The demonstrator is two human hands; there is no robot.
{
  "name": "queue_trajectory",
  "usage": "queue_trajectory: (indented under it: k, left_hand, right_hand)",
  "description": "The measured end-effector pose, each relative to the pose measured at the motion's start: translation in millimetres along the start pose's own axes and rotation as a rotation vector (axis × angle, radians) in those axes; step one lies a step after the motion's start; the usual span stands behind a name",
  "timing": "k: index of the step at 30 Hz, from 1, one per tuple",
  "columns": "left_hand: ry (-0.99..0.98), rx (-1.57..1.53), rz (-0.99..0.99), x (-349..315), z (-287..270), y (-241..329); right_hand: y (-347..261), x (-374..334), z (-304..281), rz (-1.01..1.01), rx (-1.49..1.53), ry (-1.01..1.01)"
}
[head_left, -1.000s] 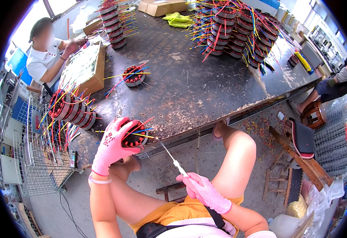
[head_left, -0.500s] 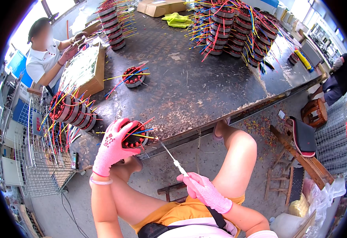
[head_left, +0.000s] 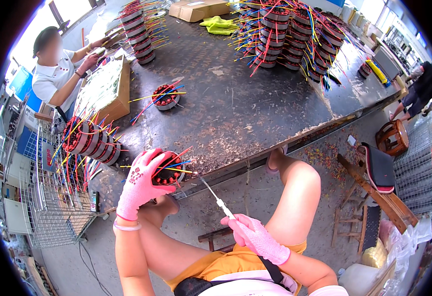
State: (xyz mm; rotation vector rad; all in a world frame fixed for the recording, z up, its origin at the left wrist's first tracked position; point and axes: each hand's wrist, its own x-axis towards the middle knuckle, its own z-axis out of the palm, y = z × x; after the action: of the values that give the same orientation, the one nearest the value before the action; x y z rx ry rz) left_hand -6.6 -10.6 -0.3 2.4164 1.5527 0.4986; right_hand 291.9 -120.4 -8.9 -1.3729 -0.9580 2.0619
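At the table's near edge my left hand [head_left: 144, 180], in a pink glove, is wrapped round a motor stator [head_left: 171, 170], a dark ring with red windings. Red, blue and yellow wires stick out of it to the right. In my right hand [head_left: 260, 239], also gloved in pink, is a slim tool with a white handle [head_left: 224, 207] and a thin pale shaft. Its tip points up and left, close to the ends of the stator's wires; whether it touches them I cannot tell. Another stator [head_left: 165, 97] lies farther back on the table.
Stators in a tilted row [head_left: 90, 140] lie left of my left hand; a tall stack [head_left: 137, 34] and more stacks [head_left: 275, 37] stand farther back. A co-worker [head_left: 58, 74] handles something over an open carton [head_left: 122, 93]. A wooden stool [head_left: 392, 138] stands at right.
My hands, the stator and the tool stay nearly where they were. The co-worker's hands have shifted over the carton, and the person at far right has changed posture.
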Motion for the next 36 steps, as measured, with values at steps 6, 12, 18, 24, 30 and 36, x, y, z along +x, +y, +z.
queue_trajectory:
  k: [6,12,18,24,30,36]
  left_hand:
    - [0.004,0.0,-0.002,-1,1,-1]
    - [0.005,0.002,-0.005,-1,2,-2]
    - [0.024,-0.006,-0.036,-2,4,-2]
    - [0.005,-0.014,-0.06,0,0,3]
    - [-0.019,0.056,0.044,2,-2,0]
    - [-0.037,0.051,0.081,2,-6,-2]
  right_hand:
    - [3,1,-1,-0.019,0.022,-0.002]
    - [3,1,-1,-0.032,-0.032,0.004]
    - [3,2,3,-0.038,-0.007,0.038]
    - [7,3,0,-0.049,0.044,0.042]
    - [12,3,-4,-0.03,0.024,0.006]
    - [4,1,1,-0.011,0.055,0.013]
